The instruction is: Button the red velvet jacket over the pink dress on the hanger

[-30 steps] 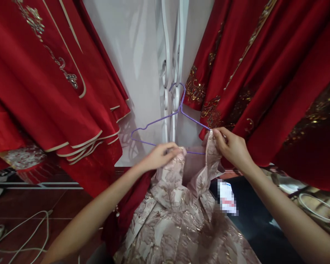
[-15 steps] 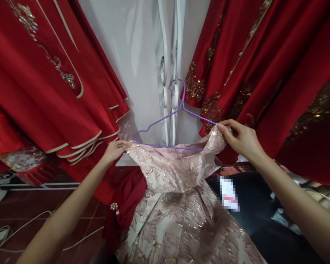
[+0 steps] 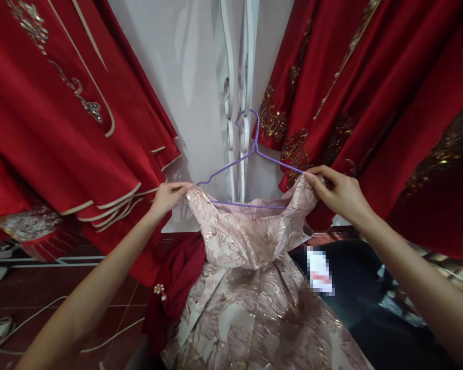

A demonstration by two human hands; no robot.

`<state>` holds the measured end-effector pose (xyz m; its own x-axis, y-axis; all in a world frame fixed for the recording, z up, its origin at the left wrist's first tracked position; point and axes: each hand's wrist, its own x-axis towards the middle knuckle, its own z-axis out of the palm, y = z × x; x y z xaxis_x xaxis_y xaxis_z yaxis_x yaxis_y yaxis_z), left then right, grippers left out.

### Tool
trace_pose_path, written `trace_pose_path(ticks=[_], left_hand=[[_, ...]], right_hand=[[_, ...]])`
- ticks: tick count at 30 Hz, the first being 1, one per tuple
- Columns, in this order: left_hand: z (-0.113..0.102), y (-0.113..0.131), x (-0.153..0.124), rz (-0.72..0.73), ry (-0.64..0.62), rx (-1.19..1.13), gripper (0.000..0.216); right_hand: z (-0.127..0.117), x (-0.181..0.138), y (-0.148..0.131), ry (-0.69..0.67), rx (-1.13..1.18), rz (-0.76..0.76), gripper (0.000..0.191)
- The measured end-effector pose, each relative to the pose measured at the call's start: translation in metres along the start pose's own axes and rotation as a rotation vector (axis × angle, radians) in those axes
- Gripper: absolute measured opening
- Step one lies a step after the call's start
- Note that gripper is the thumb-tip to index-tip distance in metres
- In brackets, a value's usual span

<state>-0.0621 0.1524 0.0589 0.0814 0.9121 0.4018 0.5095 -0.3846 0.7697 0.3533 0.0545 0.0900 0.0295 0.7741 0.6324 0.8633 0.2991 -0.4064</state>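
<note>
A pale pink brocade dress [image 3: 250,241] with gold threads spreads below me, its neckline facing up. Inside its shoulders sits a purple hanger [image 3: 256,146], the hook pointing away from me. My left hand [image 3: 170,198] pinches the left shoulder strap, which covers the hanger's left end. My right hand [image 3: 334,192] pinches the right shoulder strap where the hanger's right arm enters it. Both hands are closed on the dress. A dark red cloth [image 3: 177,277] with a pearl-and-gold ornament [image 3: 159,291] lies beside the dress's left side.
Red garments with beaded trim hang at left [image 3: 111,154] and red garments with gold sequins at right [image 3: 332,113]. White ornate metalwork [image 3: 231,103] stands between them. White cables [image 3: 27,324] cross the tiled floor. A black surface [image 3: 362,293] lies at right.
My left hand has moved up and slightly right, drawing the left strap over the hanger's left end, which showed before. My right hand has stayed nearly in place.
</note>
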Motion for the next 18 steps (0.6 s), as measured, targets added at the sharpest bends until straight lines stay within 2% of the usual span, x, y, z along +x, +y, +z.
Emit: trace_pose_path(ticks=[5,8,10,15,17,18], left_hand=[[0.020,0.047,0.009,0.150,-0.068,-0.061,0.040],[0.021,0.059,0.010,0.165,-0.154,-0.025,0.039],[0.014,0.054,0.011,0.133,-0.200,0.010,0.038],[-0.016,0.023,0.008,-0.037,-0.256,0.037,0.034],[-0.026,0.015,0.001,-0.158,-0.404,0.103,0.030],[-0.028,0.012,-0.004,-0.218,-0.530,0.143,0.028]], right_hand=[[0.000,-0.001,-0.001,-0.037,0.016,0.000,0.037],[-0.002,-0.001,-0.002,-0.034,0.002,-0.005,0.039],[-0.002,0.000,-0.003,-0.036,0.003,-0.015,0.040],[0.001,0.002,0.000,-0.043,0.030,-0.008,0.040],[0.001,0.002,0.000,-0.040,0.035,-0.003,0.040],[0.001,0.002,0.000,-0.038,0.034,0.000,0.040]])
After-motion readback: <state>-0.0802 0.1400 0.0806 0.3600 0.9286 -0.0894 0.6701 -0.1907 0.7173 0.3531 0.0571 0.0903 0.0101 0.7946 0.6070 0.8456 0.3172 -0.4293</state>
